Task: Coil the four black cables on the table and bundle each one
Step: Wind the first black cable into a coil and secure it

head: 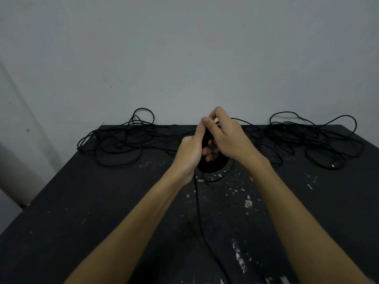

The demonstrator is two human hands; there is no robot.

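Head view: both hands, left point(191, 148) and right point(227, 136), grip the coil point(214, 166) over the counter point(102, 201). Its thin, limp tail point(198, 203) hangs below; judged light, springy, best pinched across the loops.

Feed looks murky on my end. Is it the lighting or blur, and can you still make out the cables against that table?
Head view: dim, flat light, no glare or hard shadows. The loose cables nearly vanish against the black table, clear only where loops cross the grey wall. The coil under the left hand and right hand reads as a dark blob. Fingertips look slightly soft; the wide lens bows the table edges.
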